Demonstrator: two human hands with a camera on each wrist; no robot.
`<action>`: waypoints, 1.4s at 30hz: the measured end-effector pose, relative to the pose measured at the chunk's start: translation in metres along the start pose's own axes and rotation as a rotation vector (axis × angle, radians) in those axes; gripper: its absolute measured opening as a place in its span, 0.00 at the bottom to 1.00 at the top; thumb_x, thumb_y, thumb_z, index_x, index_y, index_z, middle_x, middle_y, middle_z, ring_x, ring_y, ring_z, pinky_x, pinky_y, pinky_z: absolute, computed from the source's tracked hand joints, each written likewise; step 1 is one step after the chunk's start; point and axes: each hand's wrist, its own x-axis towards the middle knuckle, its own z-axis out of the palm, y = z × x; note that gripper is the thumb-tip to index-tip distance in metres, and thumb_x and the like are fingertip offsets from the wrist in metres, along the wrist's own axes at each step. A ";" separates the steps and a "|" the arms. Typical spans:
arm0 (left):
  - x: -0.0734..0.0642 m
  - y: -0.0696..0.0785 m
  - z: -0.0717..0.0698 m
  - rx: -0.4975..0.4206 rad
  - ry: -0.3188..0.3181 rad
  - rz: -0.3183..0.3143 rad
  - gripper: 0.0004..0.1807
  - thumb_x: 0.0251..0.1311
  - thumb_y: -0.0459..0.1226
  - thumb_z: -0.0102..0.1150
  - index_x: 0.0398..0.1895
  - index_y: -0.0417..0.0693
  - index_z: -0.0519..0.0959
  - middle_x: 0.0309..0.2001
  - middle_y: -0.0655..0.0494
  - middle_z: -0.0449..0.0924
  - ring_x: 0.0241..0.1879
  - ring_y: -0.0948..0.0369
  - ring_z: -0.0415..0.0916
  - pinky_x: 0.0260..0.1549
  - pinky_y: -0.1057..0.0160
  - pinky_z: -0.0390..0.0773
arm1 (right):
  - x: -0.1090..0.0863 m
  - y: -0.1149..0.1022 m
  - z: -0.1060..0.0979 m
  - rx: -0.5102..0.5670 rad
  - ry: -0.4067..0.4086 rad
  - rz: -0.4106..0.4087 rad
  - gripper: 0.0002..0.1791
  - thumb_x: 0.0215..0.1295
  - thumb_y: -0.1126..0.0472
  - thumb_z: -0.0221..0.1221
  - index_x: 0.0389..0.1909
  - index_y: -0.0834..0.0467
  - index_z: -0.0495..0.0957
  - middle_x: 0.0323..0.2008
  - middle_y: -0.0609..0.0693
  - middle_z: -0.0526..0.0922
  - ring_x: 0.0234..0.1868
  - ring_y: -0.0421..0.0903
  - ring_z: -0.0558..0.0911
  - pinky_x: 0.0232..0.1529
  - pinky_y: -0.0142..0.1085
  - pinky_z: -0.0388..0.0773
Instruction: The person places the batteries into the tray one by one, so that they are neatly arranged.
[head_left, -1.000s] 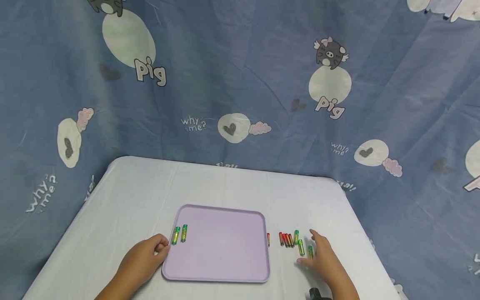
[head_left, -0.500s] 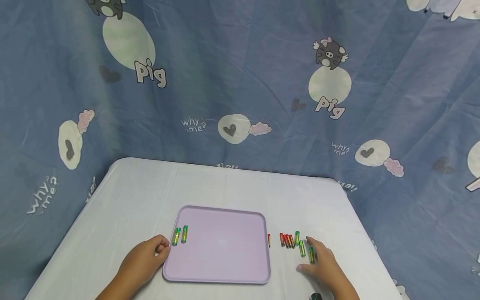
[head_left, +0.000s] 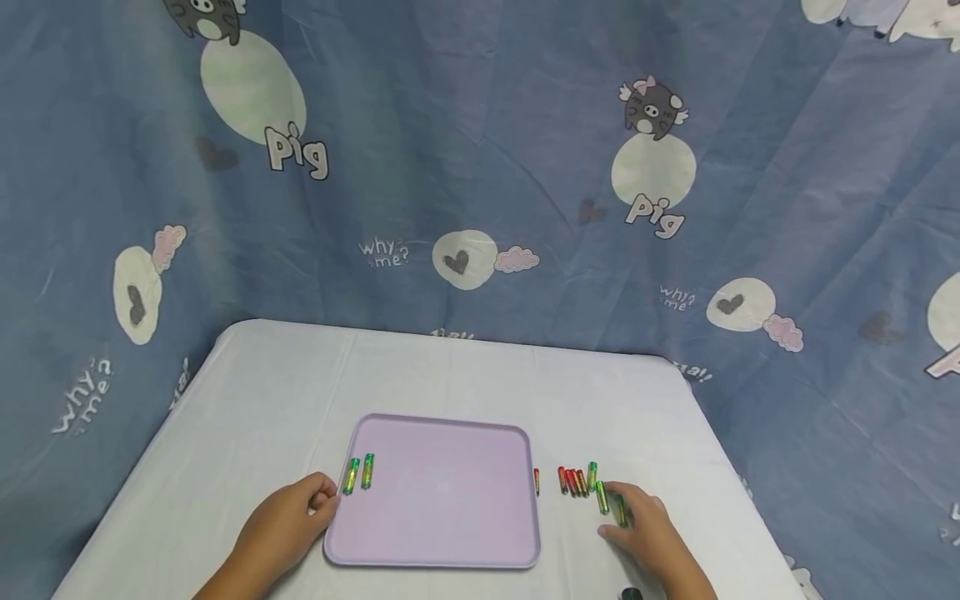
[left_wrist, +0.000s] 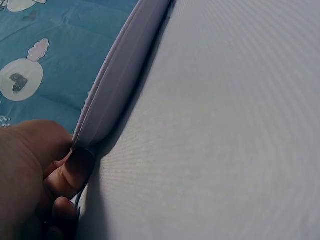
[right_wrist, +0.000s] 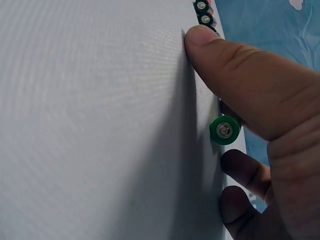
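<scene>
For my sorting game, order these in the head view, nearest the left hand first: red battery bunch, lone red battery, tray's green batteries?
1. Green batteries, left side of tray
2. Lone red battery, by tray's right edge
3. Red battery bunch, farther right

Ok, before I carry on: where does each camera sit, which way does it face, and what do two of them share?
Head: worn on the head, facing forward and down at the tray and white table; left hand, right hand and forearms show.
Left wrist: facing along the tray's outer side and tabletop; part of the left hand shows.
Right wrist: facing the end of a green battery; the right hand's thumb and fingers show.
Shared: head and left wrist both show the left hand at the tray's edge.
</scene>
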 end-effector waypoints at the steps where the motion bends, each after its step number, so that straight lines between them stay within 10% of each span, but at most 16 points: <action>1: 0.000 0.000 0.000 -0.002 0.000 -0.001 0.05 0.68 0.44 0.62 0.38 0.55 0.80 0.28 0.65 0.75 0.31 0.61 0.71 0.33 0.57 0.69 | 0.000 0.000 0.000 -0.003 -0.002 0.000 0.43 0.49 0.47 0.78 0.68 0.52 0.76 0.70 0.59 0.75 0.62 0.58 0.74 0.62 0.61 0.73; 24: 0.002 -0.001 0.002 0.014 -0.003 -0.009 0.05 0.68 0.45 0.63 0.38 0.55 0.80 0.29 0.65 0.75 0.31 0.61 0.71 0.32 0.58 0.68 | -0.008 0.006 -0.004 -0.016 0.092 -0.081 0.19 0.60 0.56 0.73 0.51 0.56 0.83 0.61 0.58 0.81 0.68 0.63 0.76 0.69 0.61 0.68; 42: 0.002 0.000 0.003 0.026 0.004 -0.010 0.06 0.67 0.45 0.63 0.38 0.55 0.80 0.29 0.65 0.75 0.31 0.60 0.70 0.32 0.57 0.68 | -0.006 0.004 0.001 -0.013 0.094 0.070 0.35 0.59 0.55 0.74 0.63 0.68 0.76 0.57 0.64 0.78 0.54 0.56 0.81 0.60 0.56 0.77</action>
